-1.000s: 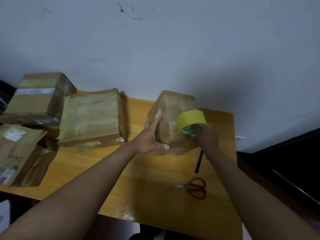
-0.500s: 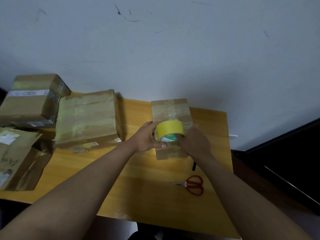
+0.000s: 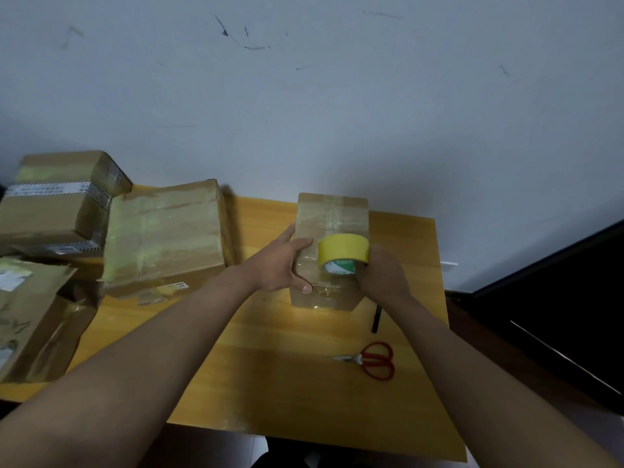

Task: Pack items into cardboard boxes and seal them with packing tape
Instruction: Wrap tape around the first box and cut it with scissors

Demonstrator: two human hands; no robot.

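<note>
Standing mid-table, the small cardboard box (image 3: 332,251) is closed and glossy with tape. The right hand (image 3: 381,278) grips the yellow tape roll (image 3: 343,253) on top; the left hand (image 3: 282,265) presses flat-fingered against its side. Sealing looks nearly finished, perhaps one strip left. Scissors (image 3: 374,361) lie nearby; taped boxes (image 3: 165,234) wait leftward.

box (image 3: 332,231): a second ago tipped up on an edge under both hands; now flat on the surface (image 3: 270,366), long side running away from the person.
tape roll (image 3: 343,253): was held off the box's right face; now on the box top, in the right grip (image 3: 381,278).
left grip (image 3: 282,265): was clasping the tilted box's near corner; now laid along its left edge, thumb on top, just left of the roll.
</note>
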